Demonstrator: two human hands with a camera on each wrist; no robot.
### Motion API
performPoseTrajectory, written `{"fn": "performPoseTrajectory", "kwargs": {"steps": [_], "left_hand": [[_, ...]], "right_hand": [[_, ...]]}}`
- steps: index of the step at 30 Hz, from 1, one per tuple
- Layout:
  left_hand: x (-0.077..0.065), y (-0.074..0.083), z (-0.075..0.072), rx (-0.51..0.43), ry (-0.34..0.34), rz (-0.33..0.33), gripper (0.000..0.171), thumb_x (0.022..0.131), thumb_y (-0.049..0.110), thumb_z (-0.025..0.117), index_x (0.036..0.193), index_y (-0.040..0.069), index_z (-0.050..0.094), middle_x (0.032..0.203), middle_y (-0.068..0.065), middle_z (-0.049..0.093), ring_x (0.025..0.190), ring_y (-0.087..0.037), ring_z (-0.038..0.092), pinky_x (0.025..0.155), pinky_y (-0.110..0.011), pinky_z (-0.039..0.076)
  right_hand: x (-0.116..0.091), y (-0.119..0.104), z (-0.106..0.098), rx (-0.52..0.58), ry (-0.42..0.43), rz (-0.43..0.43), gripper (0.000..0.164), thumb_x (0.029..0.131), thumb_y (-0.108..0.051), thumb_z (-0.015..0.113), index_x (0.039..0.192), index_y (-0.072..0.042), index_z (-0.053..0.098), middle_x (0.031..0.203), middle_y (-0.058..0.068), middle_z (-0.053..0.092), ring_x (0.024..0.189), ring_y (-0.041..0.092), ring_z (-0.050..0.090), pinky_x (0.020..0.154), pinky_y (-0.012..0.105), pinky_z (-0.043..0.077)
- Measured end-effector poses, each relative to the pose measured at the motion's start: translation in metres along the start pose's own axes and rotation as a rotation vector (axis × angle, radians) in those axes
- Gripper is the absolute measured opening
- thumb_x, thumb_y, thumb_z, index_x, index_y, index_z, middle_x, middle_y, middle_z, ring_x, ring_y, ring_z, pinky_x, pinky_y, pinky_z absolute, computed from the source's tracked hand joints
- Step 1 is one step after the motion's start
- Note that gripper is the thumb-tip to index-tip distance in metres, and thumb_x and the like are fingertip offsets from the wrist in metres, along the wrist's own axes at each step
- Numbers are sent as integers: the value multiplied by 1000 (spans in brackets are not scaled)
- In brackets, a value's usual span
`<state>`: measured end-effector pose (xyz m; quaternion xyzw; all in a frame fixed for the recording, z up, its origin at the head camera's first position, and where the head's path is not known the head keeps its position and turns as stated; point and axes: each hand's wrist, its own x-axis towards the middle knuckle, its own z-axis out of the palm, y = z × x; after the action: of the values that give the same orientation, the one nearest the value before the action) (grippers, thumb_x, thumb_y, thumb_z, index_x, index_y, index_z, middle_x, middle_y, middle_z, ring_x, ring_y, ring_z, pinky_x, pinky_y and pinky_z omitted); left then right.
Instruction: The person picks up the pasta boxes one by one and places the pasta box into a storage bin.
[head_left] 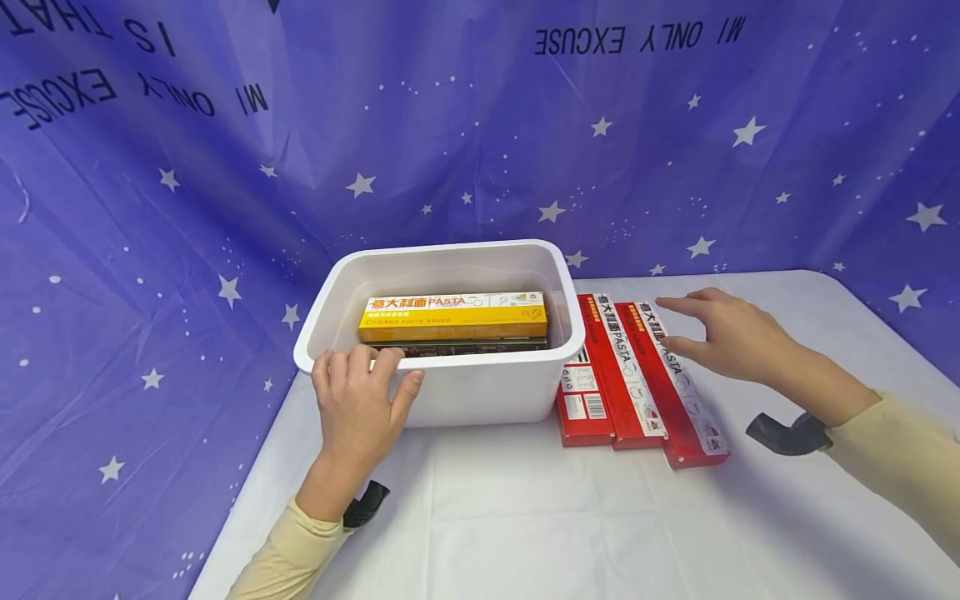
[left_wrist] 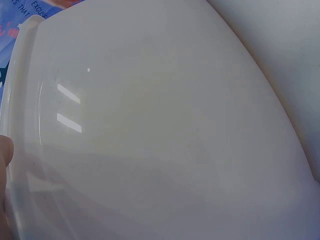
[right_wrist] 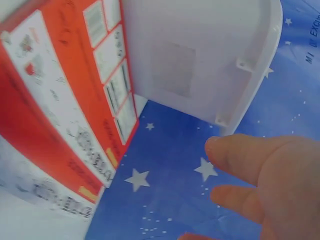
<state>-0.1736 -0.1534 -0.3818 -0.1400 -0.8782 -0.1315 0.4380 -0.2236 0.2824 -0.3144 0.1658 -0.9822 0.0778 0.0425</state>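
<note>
A white plastic bin (head_left: 480, 392) stands on the table, and my left hand (head_left: 356, 400) grips its near rim at the left corner, fingers hooked over the edge. The bin's outer wall (left_wrist: 150, 115) fills the left wrist view. Inside lies a yellow pasta box (head_left: 453, 318) with a dark box (head_left: 480, 346) partly hidden beside it. My right hand (head_left: 738, 337), thumb and fingers apart and holding nothing, hovers by the far end of the rightmost red pasta box (head_left: 678, 392). A middle red pasta box (head_left: 630, 383) and a left red pasta box (head_left: 588, 375) lie alongside.
White cloth covers the table (head_left: 525, 517). A purple-blue curtain (head_left: 465, 150) with stars and lettering hangs behind and down the left side. The left red box lies right against the bin's right side. Black bands (head_left: 791, 433) sit at both wrists.
</note>
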Motion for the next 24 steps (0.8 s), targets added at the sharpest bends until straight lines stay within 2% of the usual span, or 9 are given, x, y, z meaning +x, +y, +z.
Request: {"fn": "performPoseTrajectory", "kwargs": {"steps": [2, 10, 17, 24], "left_hand": [[0, 0, 0, 0, 0, 2, 64, 105, 59, 35, 102, 4, 67, 89, -19, 59, 85, -41, 49, 98, -63, 32], [0, -1, 1, 1, 9, 6, 62, 105, 58, 36, 102, 5, 67, 89, -19, 59, 85, -41, 50, 97, -63, 32], [-2, -1, 1, -7, 2, 0, 50, 100, 52, 48, 103, 5, 66, 89, -18, 58, 85, -41, 49, 99, -63, 32], [-1, -1, 1, -2, 0, 3, 62, 105, 59, 36, 103, 5, 66, 89, -19, 59, 85, -41, 50, 98, -64, 32]], "right_hand": [[-6, 3, 7, 15, -5, 30, 67, 91, -32, 73, 149, -9, 51, 134, 35, 56, 119, 51, 58, 83, 66, 54], [-25, 10, 30, 43, -34, 113, 74, 94, -40, 67, 155, -9, 40, 141, 37, 47, 120, 57, 55, 84, 71, 52], [-37, 12, 51, 31, -30, 152, 78, 95, -46, 64, 157, -10, 36, 143, 41, 43, 121, 63, 51, 83, 74, 51], [-51, 12, 79, 71, -20, 178, 77, 97, -50, 60, 156, -8, 36, 142, 42, 43, 121, 64, 51, 82, 74, 50]]}}
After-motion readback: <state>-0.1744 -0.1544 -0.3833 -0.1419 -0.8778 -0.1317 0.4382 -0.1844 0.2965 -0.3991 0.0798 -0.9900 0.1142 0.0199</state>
